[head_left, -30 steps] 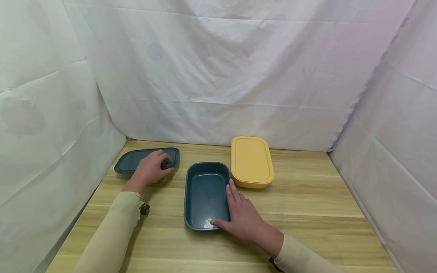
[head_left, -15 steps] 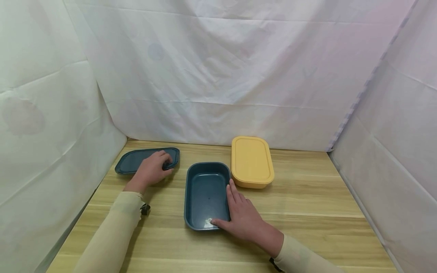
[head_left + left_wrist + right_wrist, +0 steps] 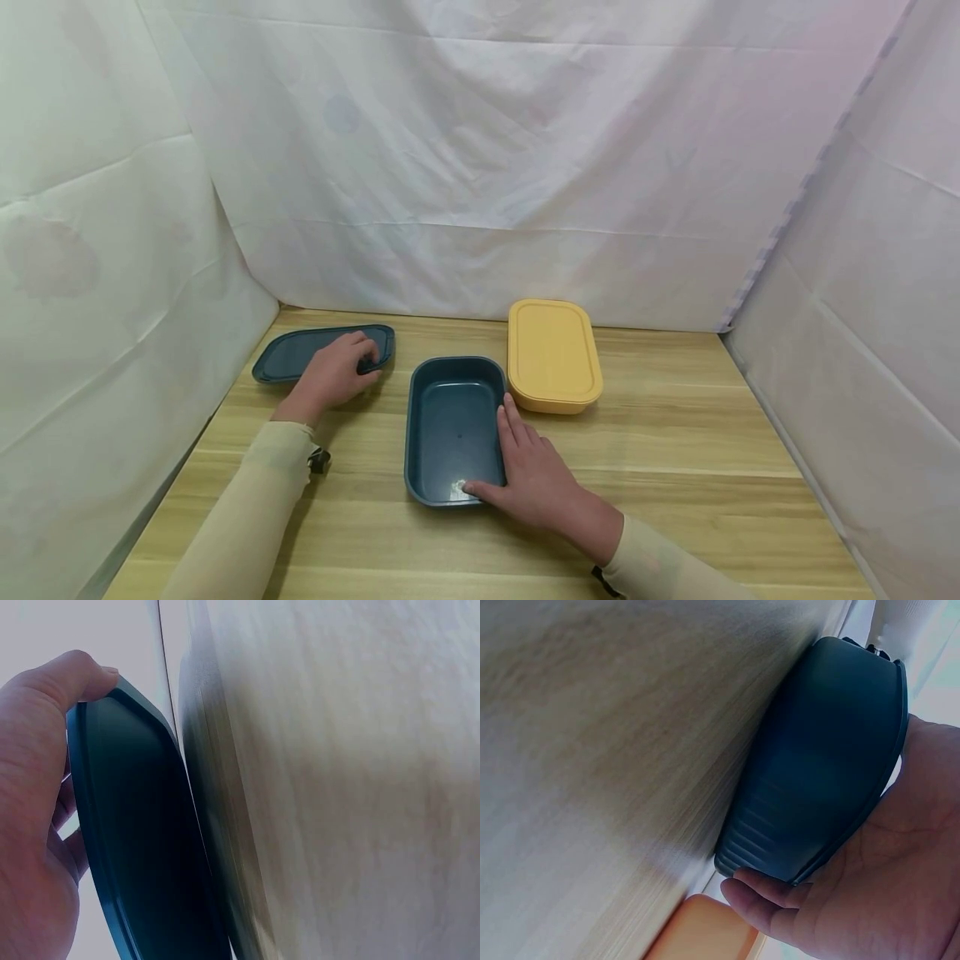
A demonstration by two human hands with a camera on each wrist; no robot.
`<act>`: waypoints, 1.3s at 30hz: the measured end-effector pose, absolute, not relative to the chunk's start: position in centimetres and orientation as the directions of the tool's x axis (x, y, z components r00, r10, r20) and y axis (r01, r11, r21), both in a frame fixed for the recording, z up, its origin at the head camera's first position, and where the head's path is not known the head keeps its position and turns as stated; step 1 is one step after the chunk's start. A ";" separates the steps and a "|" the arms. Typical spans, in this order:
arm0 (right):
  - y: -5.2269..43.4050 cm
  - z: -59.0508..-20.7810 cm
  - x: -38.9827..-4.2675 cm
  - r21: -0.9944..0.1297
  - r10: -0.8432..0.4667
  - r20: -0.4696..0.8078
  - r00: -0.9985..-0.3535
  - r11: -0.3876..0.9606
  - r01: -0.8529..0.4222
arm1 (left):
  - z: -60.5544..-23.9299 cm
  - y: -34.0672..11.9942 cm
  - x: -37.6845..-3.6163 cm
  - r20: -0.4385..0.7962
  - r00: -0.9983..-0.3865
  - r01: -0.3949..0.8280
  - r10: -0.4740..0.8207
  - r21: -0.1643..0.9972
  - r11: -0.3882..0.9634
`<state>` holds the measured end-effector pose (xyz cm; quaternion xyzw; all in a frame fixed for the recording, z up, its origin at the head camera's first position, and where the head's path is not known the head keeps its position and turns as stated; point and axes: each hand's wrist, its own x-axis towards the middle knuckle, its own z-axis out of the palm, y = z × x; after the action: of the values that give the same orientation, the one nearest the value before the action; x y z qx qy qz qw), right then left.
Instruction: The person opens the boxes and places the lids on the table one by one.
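My left hand pinches one end of a dark blue-green box lid at the left back of the table. In the left wrist view the thumb lies on the edge of that lid, with other fingers behind it, and its underside faces the camera. A matching lidless food container stands upright in the middle, with nothing inside. Along its right rim lies my right hand, fingers stretched out, thumb over the near corner. The right wrist view shows two fingertips against the container's outer wall.
A yellow container with its lid on stands behind and right of the blue-green one, close to its corner. White cloth hangs behind the wooden table and along both sides.
Both hands stay almost where they were. The lid in the left hand has shifted very slightly to the right; the two containers have not moved.
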<state>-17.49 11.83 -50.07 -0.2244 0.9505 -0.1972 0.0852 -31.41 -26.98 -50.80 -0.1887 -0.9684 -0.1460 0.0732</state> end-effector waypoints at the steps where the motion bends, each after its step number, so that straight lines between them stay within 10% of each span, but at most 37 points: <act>1: 11.8 -50.1 -17.5 -0.413 -0.461 -0.074 -0.885 0.821 -0.393 | -50.8 -27.0 -31.4 0.202 -0.916 0.391 0.347 0.253 0.885; 39: 11.8 -50.2 -17.5 -0.418 -0.455 -0.071 -0.887 0.821 -0.388 | -51.7 -26.4 -31.1 0.158 -0.921 0.385 0.355 0.250 0.888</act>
<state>-17.52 11.81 -50.25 -0.2218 0.9505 -0.2005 0.0841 -31.13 -26.41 -51.65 -0.1907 -0.9702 -0.1395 0.0538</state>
